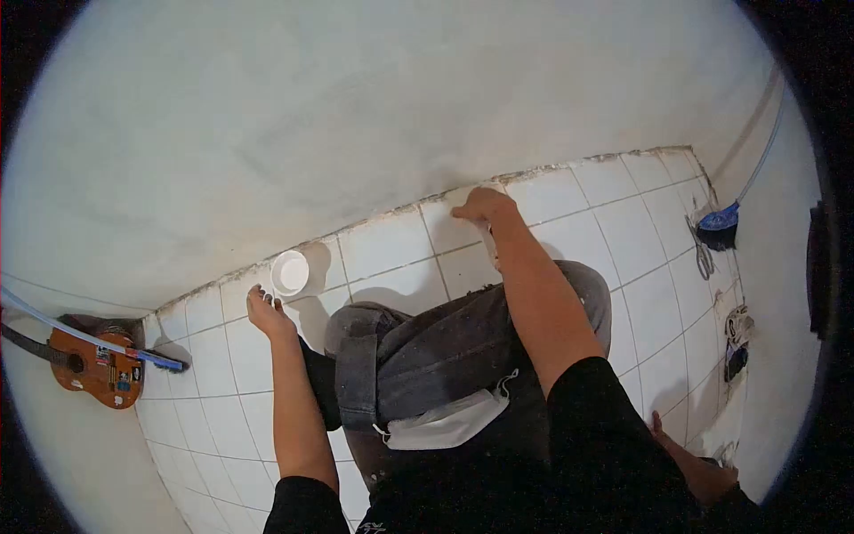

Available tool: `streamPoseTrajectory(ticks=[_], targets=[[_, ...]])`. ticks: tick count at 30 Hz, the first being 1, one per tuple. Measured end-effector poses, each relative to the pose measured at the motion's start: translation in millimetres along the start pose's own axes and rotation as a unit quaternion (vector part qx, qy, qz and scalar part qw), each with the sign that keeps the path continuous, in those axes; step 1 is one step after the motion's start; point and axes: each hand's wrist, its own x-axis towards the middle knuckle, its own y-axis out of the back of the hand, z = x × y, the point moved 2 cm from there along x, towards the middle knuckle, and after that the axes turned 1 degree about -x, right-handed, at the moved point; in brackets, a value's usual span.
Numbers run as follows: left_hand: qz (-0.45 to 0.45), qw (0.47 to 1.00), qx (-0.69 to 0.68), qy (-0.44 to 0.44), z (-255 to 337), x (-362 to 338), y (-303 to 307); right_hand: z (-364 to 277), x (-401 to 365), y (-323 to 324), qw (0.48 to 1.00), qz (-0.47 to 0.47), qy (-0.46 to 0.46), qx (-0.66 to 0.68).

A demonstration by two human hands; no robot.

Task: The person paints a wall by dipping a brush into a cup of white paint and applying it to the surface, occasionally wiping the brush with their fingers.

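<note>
My left hand [265, 313] is beside a round white cup [289, 273] that stands on the tiled floor by the wall. Its fingers are apart, with the tips right at the cup's near-left rim. Farther right, my right hand [487, 208] is bent down at the foot of the wall, thumb side toward the left. The fingers are curled and partly hidden behind the hand, so I cannot tell what they hold. A white face mask [449, 422] lies across the lap of my dark grey trousers [436, 356].
A guitar [96, 367] leans at the left, near a blue-handled brush [162, 360]. At the right stand a blue broom [719, 222] and scissors [703, 258] by the wall. Low right, a bare limb [698, 470] shows. The wall-floor joint [382, 216] is rough and crumbling.
</note>
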Motion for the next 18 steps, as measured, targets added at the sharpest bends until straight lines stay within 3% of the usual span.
streamPoseTrajectory(ticks=[5,9,18], targets=[[0.015,0.999,-0.040,-0.001,1,-1,1,-12,3,-9,1.000,0.016,-0.008,-0.016],[0.024,0.996,-0.084,0.032,2,2,5,-14,8,-9,0.997,0.081,-0.008,0.004],[0.040,0.996,-0.062,0.054,-7,6,-3,-20,10,1,0.986,0.150,0.065,0.016]])
